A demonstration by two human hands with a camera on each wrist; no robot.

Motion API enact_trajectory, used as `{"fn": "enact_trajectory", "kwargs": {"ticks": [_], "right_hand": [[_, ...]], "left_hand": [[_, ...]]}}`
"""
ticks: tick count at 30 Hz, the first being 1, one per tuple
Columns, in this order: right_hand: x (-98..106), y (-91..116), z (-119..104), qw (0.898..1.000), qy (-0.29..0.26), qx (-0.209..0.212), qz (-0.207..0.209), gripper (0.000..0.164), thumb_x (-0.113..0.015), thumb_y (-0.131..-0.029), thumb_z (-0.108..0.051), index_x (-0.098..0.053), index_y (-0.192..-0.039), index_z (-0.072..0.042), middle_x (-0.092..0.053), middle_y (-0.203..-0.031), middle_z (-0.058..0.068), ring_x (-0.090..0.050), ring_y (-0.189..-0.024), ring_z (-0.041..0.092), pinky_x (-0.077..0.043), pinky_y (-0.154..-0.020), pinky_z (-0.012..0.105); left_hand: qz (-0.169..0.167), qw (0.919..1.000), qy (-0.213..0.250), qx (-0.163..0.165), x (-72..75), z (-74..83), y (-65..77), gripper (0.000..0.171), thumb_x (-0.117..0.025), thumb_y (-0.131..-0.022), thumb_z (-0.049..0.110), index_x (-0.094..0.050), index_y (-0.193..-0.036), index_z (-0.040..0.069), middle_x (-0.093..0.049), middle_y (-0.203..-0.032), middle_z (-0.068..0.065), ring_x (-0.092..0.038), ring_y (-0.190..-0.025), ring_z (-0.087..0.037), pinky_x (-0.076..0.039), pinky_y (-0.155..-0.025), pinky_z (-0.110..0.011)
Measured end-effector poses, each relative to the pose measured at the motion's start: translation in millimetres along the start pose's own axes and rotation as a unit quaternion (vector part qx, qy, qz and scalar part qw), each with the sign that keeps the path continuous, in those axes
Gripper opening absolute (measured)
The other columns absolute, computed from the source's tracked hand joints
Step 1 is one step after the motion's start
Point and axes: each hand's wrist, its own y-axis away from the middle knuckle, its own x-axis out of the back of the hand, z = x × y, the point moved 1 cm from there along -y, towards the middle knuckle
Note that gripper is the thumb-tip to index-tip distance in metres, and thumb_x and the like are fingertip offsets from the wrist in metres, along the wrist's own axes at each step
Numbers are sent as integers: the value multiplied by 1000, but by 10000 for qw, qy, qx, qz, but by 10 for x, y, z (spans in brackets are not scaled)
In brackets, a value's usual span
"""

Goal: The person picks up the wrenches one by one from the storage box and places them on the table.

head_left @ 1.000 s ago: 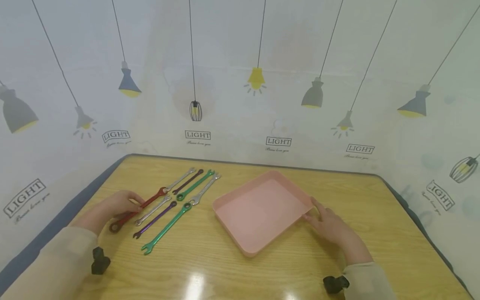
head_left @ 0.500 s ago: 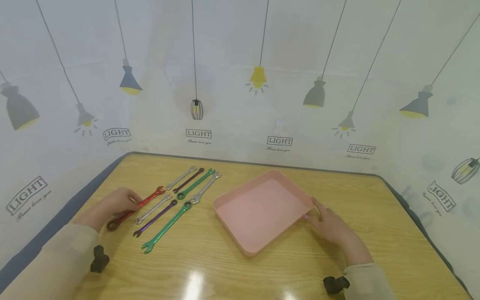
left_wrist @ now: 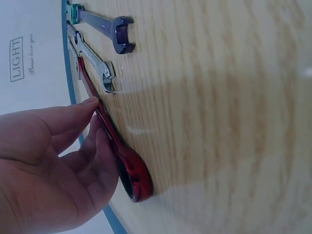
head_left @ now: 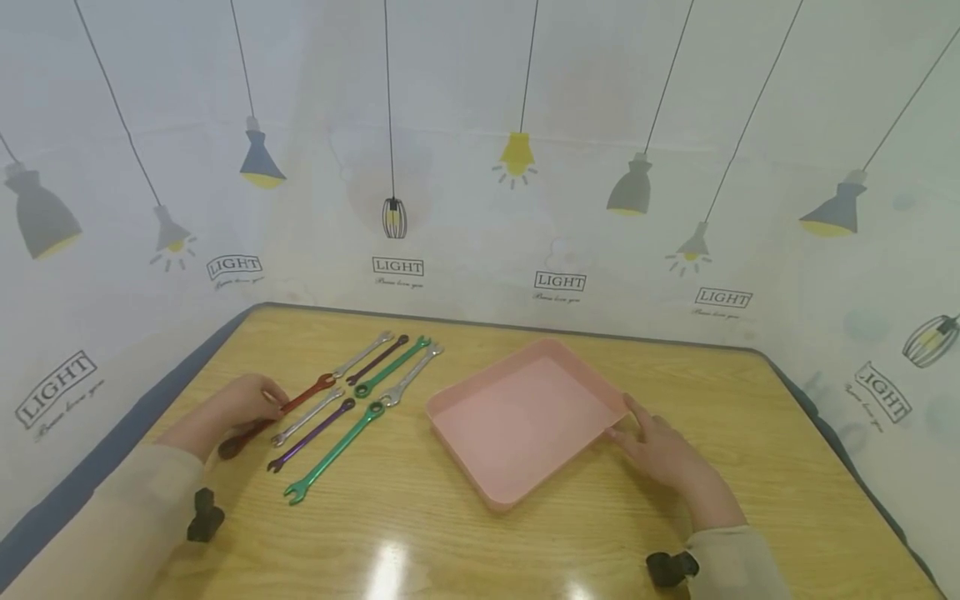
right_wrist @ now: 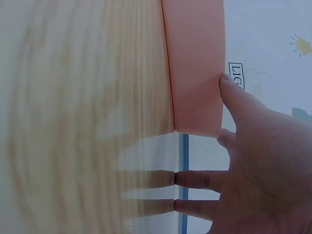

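Between thumb and fingers, my left hand [head_left: 251,402] pinches the red combination wrench [left_wrist: 105,117] by its shaft. The ring end, close over the table in the left wrist view, points toward me; the open end reaches the back. To its right lie a silver wrench [head_left: 309,417], a purple wrench [head_left: 312,435] and a green wrench [head_left: 335,454]. My right hand [head_left: 660,450] holds the near right corner of the pink tray [head_left: 525,425], thumb and forefinger on either side of it. In the right wrist view, two other fingers [right_wrist: 197,179] reach straight down to the tabletop.
Behind the near wrenches lie another silver wrench [head_left: 363,354], a dark purple wrench [head_left: 378,360], a second green wrench [head_left: 393,367] and a silver wrench [head_left: 412,375]. The wooden table [head_left: 435,550] meets a lamp-printed cloth [head_left: 465,225] at the back and sides.
My left hand shifts slightly while keeping the red wrench pinched, and the wrench tilts a little. My right hand and the tray stay where they were.
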Motion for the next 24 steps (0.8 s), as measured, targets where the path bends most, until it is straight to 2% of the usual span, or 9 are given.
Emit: {"fn": "enact_trajectory", "kwargs": {"ticks": [5, 9, 12, 15, 17, 20, 24], "right_hand": [[-5, -23, -7, 10000, -61, -20, -35, 84, -42, -98, -59, -12, -155, -4, -24, -143, 44, -27, -127, 63, -28, -98, 73], [-3, -43, 6, 10000, -40, -4, -68, 85, -41, -98, -59, -12, -155, -4, -23, -143, 45, -27, -127, 63, -27, -99, 73], [25, -44, 18, 9999, -81, -44, -137, 85, -40, -98, -59, -10, -156, -6, -21, -145, 44, -23, -129, 63, -24, -101, 73], [66, -25, 26, 9994, -173, -114, -262, 85, -39, -98, -60, -8, -156, -8, -17, -147, 43, -17, -131, 63, -20, -101, 75], [93, -13, 25, 9994, -155, -86, -289, 83, -38, -98, -60, -9, -156, -8, -18, -147, 43, -16, -132, 63, -19, -100, 75], [116, -2, 22, 9999, -38, 49, -149, 80, -38, -100, -57, -14, -155, -4, -22, -144, 44, -22, -129, 63, -23, -99, 75], [125, -7, 31, 9987, 206, 292, 374, 76, -42, -100, -52, -23, -152, 1, -29, -140, 43, -31, -125, 62, -28, -97, 74]], "left_hand": [[60, 10000, 15, 36, 0, -16, 9, 26, -68, -85, 5, -64, -105, -11, -64, -94, -16, -59, -78, -22, -52, -65, -33], [103, 9999, 103, 62, 6, 25, 48, 29, -66, -87, 11, -62, -106, -11, -61, -85, -12, -56, -67, -19, -49, -58, -31], [146, 9996, -218, -132, 29, 110, 67, 27, -64, -89, 13, -62, -104, -10, -62, -87, -14, -55, -69, -21, -49, -63, -36], [173, 9975, -624, -293, 46, 208, 75, 25, -63, -89, 13, -63, -102, -9, -63, -98, -20, -59, -80, -28, -51, -73, -44], [177, 9964, -775, -308, 42, 259, 75, 25, -62, -90, 14, -63, -102, -8, -63, -99, -21, -60, -84, -31, -51, -76, -46], [204, 9946, -956, -358, 24, 319, 83, 26, -61, -91, 17, -64, -103, -6, -65, -100, -19, -60, -90, -34, -51, -78, -49], [228, 9937, -995, -452, -16, 418, 145, 29, -59, -94, 21, -64, -107, -4, -65, -105, -20, -60, -97, -40, -50, -81, -53]]}}
